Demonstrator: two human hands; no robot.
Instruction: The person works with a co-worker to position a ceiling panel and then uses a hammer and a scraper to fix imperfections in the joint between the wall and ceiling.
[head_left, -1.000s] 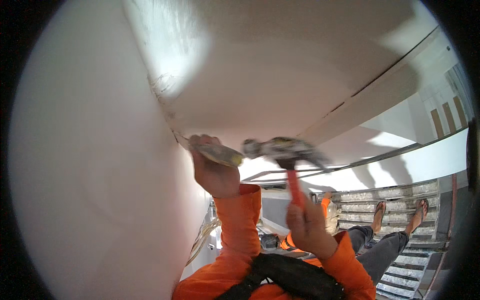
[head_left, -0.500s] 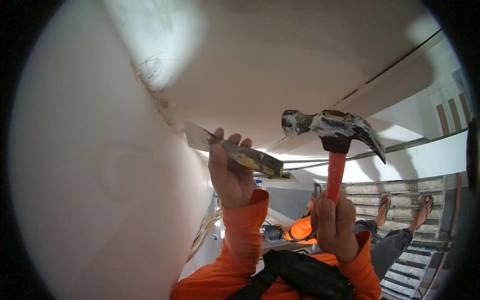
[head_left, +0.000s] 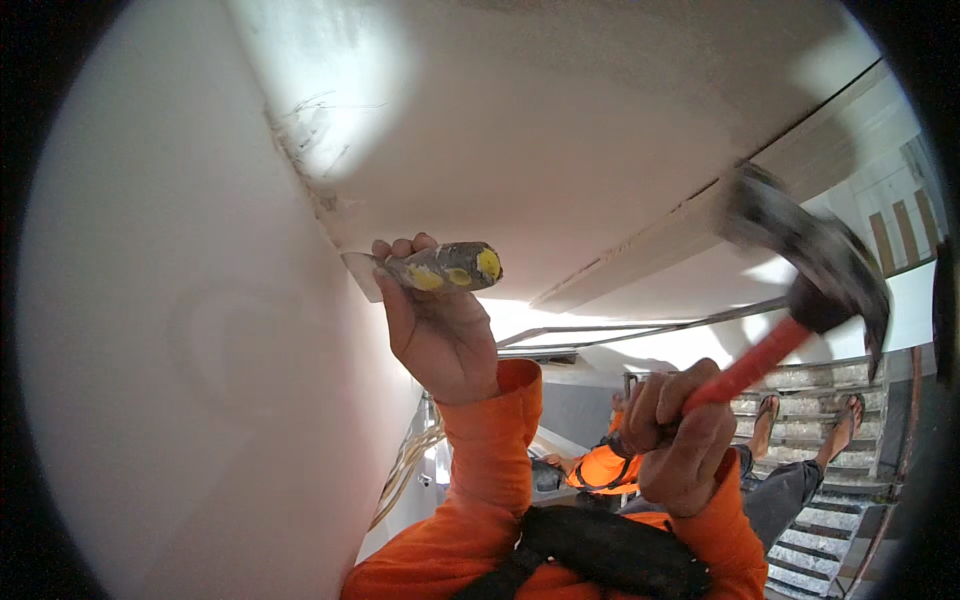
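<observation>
My left hand (head_left: 440, 340) is closed round the dark, yellow-marked handle of a putty knife (head_left: 445, 272). Its flat blade meets the corner where the white wall (head_left: 180, 330) joins the ceiling (head_left: 560, 130), and the butt of the handle faces right. Away to the right, my right hand (head_left: 682, 440) grips a claw hammer (head_left: 755, 362) by its red handle. The hammer's dark, white-smeared head is blurred by motion and is well apart from the knife.
Loose fibres and rough patches (head_left: 310, 130) run along the corner seam. Below are a person in orange (head_left: 605, 467), dark-trousered legs with sandalled feet (head_left: 845, 425), and a slatted platform (head_left: 800, 372). Pale cables (head_left: 408, 470) hang by the wall. A ridge (head_left: 640, 255) crosses the ceiling.
The putty knife has moved left and its blade has come to the wall corner. The hammer has swung to the right, tilting away from the knife.
</observation>
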